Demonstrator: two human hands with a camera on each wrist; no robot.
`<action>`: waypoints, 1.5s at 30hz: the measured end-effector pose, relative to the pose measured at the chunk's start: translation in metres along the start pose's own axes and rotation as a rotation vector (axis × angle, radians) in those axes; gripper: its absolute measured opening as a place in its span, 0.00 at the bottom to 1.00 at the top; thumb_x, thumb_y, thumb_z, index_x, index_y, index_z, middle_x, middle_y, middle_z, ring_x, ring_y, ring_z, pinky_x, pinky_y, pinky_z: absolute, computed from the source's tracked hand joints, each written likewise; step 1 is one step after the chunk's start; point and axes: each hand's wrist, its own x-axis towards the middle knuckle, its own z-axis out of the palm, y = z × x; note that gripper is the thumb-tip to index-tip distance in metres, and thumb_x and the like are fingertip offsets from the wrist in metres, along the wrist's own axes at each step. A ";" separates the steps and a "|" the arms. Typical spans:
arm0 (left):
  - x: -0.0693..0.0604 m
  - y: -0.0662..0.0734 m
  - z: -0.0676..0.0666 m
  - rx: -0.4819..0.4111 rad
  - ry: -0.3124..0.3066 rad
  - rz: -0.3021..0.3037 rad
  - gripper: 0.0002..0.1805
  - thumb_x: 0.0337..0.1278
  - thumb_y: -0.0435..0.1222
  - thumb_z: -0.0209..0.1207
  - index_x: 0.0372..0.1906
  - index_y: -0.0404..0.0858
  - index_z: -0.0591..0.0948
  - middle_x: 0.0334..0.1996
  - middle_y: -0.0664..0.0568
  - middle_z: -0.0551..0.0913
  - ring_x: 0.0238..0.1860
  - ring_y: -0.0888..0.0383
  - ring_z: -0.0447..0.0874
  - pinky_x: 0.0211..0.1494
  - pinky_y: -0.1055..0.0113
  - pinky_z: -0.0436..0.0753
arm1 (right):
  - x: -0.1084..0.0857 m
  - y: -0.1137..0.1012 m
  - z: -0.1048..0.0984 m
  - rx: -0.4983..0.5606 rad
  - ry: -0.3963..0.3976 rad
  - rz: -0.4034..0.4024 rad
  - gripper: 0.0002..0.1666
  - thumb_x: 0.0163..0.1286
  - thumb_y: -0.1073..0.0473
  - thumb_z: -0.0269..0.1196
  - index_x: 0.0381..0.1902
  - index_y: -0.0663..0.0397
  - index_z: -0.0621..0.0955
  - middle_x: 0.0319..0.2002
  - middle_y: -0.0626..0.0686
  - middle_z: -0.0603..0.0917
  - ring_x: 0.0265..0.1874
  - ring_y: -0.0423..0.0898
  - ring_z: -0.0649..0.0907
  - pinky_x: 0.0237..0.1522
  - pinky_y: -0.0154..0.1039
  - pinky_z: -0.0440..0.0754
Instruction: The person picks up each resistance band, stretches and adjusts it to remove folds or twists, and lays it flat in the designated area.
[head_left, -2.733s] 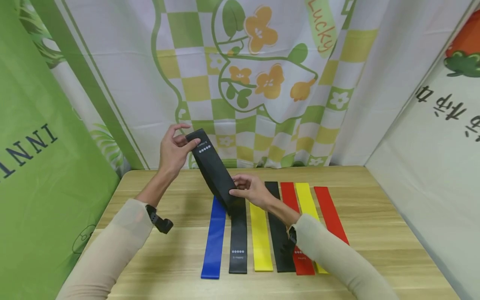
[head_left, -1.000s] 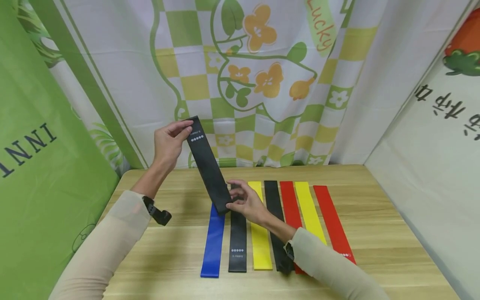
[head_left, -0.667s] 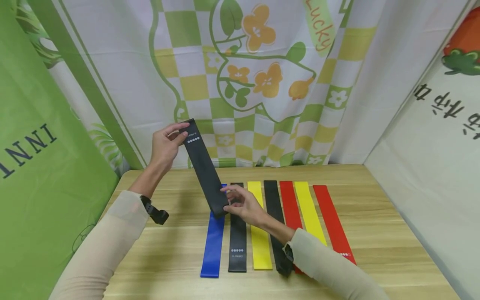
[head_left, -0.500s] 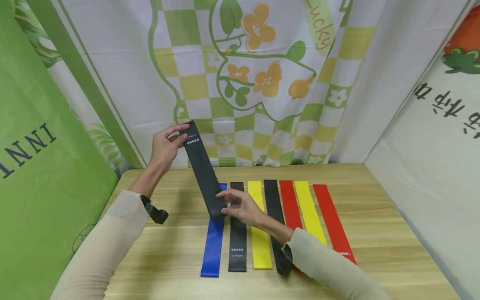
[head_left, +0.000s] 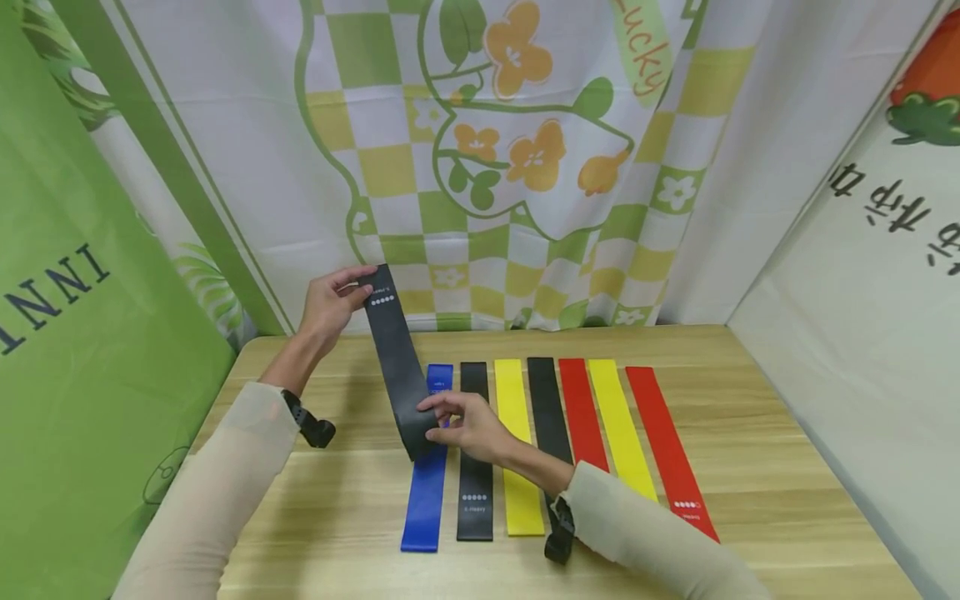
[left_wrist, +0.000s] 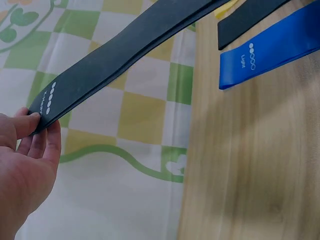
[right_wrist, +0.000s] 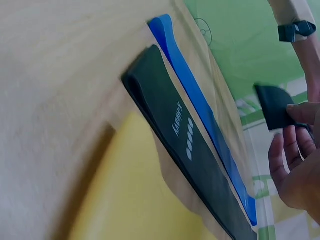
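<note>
A black resistance band (head_left: 395, 354) is stretched at a slant above the table in the head view, its white dots and lettering near the upper end. My left hand (head_left: 326, 308) pinches that upper end between thumb and fingers. The lower end is between the thumb and fingers of my right hand (head_left: 474, 427), over the blue resistance band (head_left: 423, 512) and partly hiding it. Up close in the left wrist view, the held band's (left_wrist: 107, 60) two layers show. Beside the blue band lies another black band (head_left: 476, 475), marked X-Heavy in the right wrist view.
To the right, in a row on the wooden table (head_left: 322, 517), lie a yellow band (head_left: 521, 500), a black band (head_left: 549, 408), a red band (head_left: 583, 408), another yellow band (head_left: 626, 433) and another red band (head_left: 667, 442). A patterned curtain (head_left: 487, 275) hangs behind the table.
The held black band has moved left and down, away from the flat black band and over the blue one. Both hands have lowered over the last second, the right also shifting left.
</note>
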 end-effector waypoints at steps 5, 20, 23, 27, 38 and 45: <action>0.001 -0.013 -0.002 0.048 0.010 -0.032 0.19 0.75 0.29 0.60 0.67 0.35 0.83 0.62 0.44 0.77 0.51 0.61 0.78 0.59 0.71 0.85 | -0.001 0.002 0.014 0.020 -0.012 0.021 0.20 0.67 0.71 0.73 0.56 0.61 0.86 0.39 0.61 0.85 0.34 0.44 0.81 0.36 0.32 0.82; 0.000 -0.054 -0.012 0.046 -0.152 -0.171 0.25 0.77 0.24 0.52 0.74 0.34 0.76 0.79 0.37 0.65 0.53 0.61 0.85 0.56 0.72 0.86 | -0.006 -0.005 0.048 0.219 -0.032 0.210 0.21 0.66 0.72 0.73 0.56 0.62 0.86 0.32 0.47 0.82 0.28 0.38 0.79 0.33 0.28 0.81; -0.001 -0.063 -0.013 0.045 -0.195 -0.178 0.26 0.77 0.23 0.51 0.75 0.32 0.74 0.79 0.35 0.64 0.49 0.65 0.84 0.56 0.73 0.86 | -0.008 -0.005 0.054 0.234 -0.022 0.241 0.21 0.64 0.71 0.75 0.55 0.60 0.86 0.29 0.47 0.82 0.27 0.38 0.79 0.33 0.28 0.80; -0.002 -0.073 -0.011 0.050 -0.221 -0.173 0.25 0.76 0.23 0.52 0.74 0.31 0.75 0.75 0.34 0.69 0.50 0.63 0.84 0.59 0.71 0.85 | -0.011 -0.006 0.062 0.261 -0.002 0.277 0.22 0.63 0.70 0.76 0.55 0.60 0.86 0.27 0.48 0.83 0.26 0.39 0.82 0.35 0.29 0.82; -0.007 -0.099 -0.006 0.128 -0.282 -0.215 0.23 0.77 0.26 0.56 0.72 0.35 0.78 0.74 0.37 0.73 0.62 0.51 0.83 0.62 0.64 0.85 | -0.019 -0.009 0.082 0.291 0.021 0.387 0.22 0.60 0.72 0.77 0.52 0.60 0.86 0.24 0.51 0.84 0.24 0.45 0.89 0.35 0.37 0.89; -0.012 -0.108 -0.005 0.111 -0.320 -0.277 0.24 0.75 0.22 0.55 0.72 0.32 0.77 0.74 0.36 0.73 0.49 0.63 0.86 0.54 0.67 0.87 | -0.024 -0.013 0.089 0.285 0.000 0.435 0.21 0.59 0.72 0.78 0.50 0.61 0.86 0.23 0.50 0.83 0.23 0.46 0.90 0.32 0.40 0.91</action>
